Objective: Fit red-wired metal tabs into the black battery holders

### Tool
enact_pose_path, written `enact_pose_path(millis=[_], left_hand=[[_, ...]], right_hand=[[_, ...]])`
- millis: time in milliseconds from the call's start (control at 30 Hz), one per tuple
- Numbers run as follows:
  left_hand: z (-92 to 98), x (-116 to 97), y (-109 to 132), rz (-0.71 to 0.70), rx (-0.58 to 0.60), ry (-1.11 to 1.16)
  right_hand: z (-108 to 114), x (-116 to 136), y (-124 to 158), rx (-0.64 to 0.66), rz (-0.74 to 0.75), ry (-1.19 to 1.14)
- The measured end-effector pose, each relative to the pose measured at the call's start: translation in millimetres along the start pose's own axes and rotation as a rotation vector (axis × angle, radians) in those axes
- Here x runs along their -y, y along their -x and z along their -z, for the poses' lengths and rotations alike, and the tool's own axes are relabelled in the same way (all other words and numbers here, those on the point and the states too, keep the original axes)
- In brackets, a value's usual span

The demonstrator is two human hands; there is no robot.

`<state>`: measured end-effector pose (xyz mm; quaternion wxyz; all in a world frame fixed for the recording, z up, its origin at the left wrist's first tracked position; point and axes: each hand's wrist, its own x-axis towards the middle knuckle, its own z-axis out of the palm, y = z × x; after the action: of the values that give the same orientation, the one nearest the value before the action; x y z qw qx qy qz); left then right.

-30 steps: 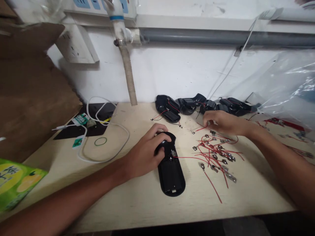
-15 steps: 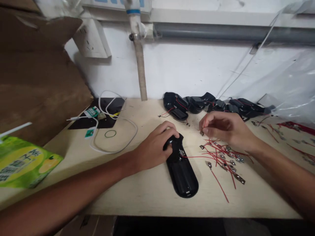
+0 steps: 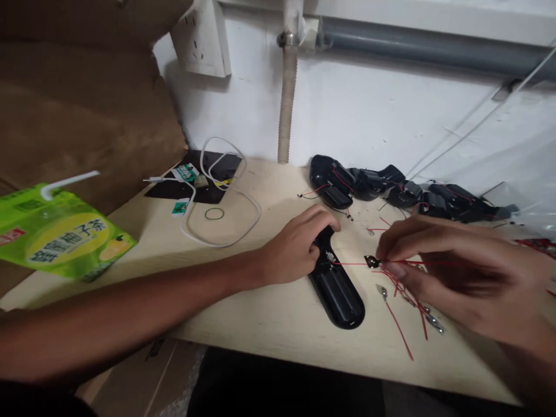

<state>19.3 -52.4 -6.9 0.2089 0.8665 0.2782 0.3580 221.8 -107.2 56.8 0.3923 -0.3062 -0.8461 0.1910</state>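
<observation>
My left hand [image 3: 299, 246] is closed round the upper end of a black plastic housing [image 3: 341, 298], which lies on the table with its rounded end towards me. A thin red wire runs out of the housing to the right. My right hand [image 3: 460, 278] pinches a small metal battery contact [image 3: 372, 262] with a red wire between thumb and fingertips, just right of the housing. Under and beside that hand lie several loose battery contacts [image 3: 434, 323] with red wires, partly hidden by it. One wired contact [image 3: 384, 293] lies apart, nearer the housing.
More black housings [image 3: 332, 180] with wires are lined up along the wall. At the left stand a green drink carton [image 3: 65, 231] with a straw and a large cardboard box [image 3: 82, 110]. A white cable [image 3: 256, 223] loops over a dark sheet [image 3: 169, 194] at the back left.
My right hand has come nearer and lower, bringing a wired contact beside the housing. My left hand stays on the housing. The view has shifted, so the scene sits further right.
</observation>
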Motion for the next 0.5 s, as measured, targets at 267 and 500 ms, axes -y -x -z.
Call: enact_pose_path(millis=[267,500], left_hand=[[-2.3,0,0,-0.003,-0.056,0.015],[-5.8,0,-1,-0.021,-0.086,0.033]], right_hand=[[-22,-8,7,0.111,-0.060,-0.052],[-30,-6,11,0.147,-0.084,-0.005]])
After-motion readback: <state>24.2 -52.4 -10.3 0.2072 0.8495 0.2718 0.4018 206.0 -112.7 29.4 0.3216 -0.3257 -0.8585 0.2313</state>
